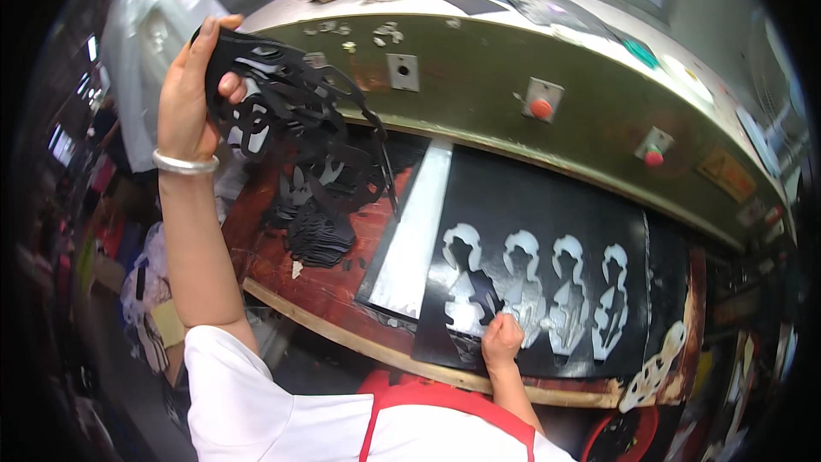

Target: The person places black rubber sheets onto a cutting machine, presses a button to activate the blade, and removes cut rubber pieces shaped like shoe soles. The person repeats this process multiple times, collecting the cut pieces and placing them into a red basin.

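Note:
My left hand (pixel 190 90) is raised at the upper left, thumb and fingers closed round a bundle of floppy black cut-out pieces (pixel 295 103) that hang to the right. More black cut pieces (pixel 321 231) lie stacked below it on the red board. My right hand (pixel 503 340) is closed at the near edge of a black sheet (pixel 539 180). A small black cut piece (pixel 486 293) sticks up from its fingers, over the leftmost of several shoe-upper-like openings that show white. The fingertips are partly hidden.
A white strip (pixel 415 231) lies left of the sheet. Behind stands a green machine beam (pixel 479 77) with red buttons (pixel 540 109). A white perforated piece (pixel 654 372) rests at the right corner above a red bin (pixel 646 436). A plastic bag (pixel 145 51) hangs far left.

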`<state>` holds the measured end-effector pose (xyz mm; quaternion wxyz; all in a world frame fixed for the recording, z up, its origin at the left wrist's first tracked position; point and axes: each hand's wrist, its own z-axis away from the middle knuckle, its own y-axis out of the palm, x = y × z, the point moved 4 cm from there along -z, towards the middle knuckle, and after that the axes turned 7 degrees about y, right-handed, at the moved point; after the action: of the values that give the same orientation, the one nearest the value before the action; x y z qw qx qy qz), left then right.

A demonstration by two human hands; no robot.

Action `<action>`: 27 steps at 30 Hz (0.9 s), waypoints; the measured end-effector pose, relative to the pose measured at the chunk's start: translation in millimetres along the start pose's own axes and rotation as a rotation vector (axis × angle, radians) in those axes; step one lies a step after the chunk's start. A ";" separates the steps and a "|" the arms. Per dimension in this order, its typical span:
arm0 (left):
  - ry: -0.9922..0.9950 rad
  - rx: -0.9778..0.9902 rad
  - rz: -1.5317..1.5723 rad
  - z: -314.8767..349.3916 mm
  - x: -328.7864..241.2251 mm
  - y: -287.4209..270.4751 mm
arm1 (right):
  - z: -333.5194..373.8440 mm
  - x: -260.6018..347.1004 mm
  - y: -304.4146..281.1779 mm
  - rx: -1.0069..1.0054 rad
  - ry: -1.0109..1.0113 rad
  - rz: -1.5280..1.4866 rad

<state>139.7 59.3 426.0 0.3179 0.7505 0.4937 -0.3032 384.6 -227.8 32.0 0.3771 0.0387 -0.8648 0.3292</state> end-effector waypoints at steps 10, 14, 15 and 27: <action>-0.176 -0.029 -0.120 6.1 48.3 -87.9 | -6.2 -6.4 -14.2 0.326 0.304 -0.259; -0.190 -0.148 -0.253 9.5 96.0 -131.4 | -5.4 -20.7 -36.0 0.264 0.473 -0.296; -0.176 -0.185 -0.295 8.9 106.8 -142.1 | -3.7 -25.9 -42.7 0.235 0.547 -0.371; 0.482 0.289 -0.996 96.7 221.5 -122.5 | -8.4 -57.5 -103.7 -0.005 0.678 -0.379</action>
<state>84.5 143.7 174.6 -0.0908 0.5111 0.7999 -0.3010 463.5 -314.1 53.2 0.6959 0.0858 -0.6693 0.2457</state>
